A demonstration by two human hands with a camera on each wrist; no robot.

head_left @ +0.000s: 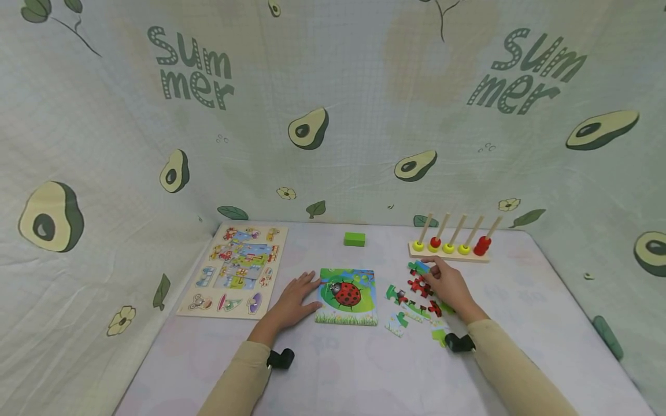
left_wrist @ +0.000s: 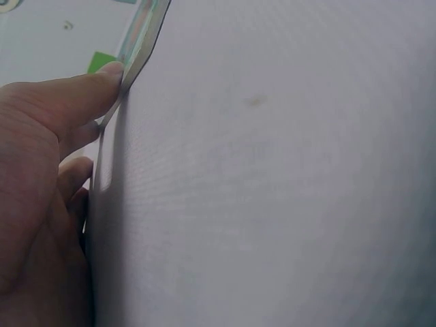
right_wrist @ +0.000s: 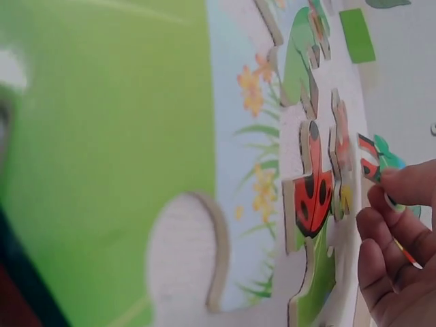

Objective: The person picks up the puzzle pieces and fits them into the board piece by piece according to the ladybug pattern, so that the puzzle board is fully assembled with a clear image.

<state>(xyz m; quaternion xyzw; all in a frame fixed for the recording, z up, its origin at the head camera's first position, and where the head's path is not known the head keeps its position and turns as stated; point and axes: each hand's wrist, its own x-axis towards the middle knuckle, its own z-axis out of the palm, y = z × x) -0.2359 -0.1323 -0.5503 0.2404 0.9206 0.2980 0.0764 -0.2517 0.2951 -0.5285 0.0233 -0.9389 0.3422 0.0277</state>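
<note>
A square ladybug picture board (head_left: 346,315) lies on the table in the middle of the head view. My left hand (head_left: 291,300) rests at its left edge with spread fingers, and the left wrist view has the thumb (left_wrist: 102,85) right at the board's rim. Over the loose pieces to the right, my right hand (head_left: 451,288) pinches a jigsaw piece (right_wrist: 370,158) of red, black and green between thumb and fingers. Several puzzle pieces (head_left: 399,323) lie scattered below and left of that hand, among them a red one with black spots (right_wrist: 313,197).
A wooden puzzle board (head_left: 189,306) with vehicle and toy pictures lies at the left. Behind the ladybug board sits a green block (head_left: 355,239). A peg stand (head_left: 450,256) with red and yellow beads stands at the back right, before a hanging avocado-print cloth (head_left: 359,190).
</note>
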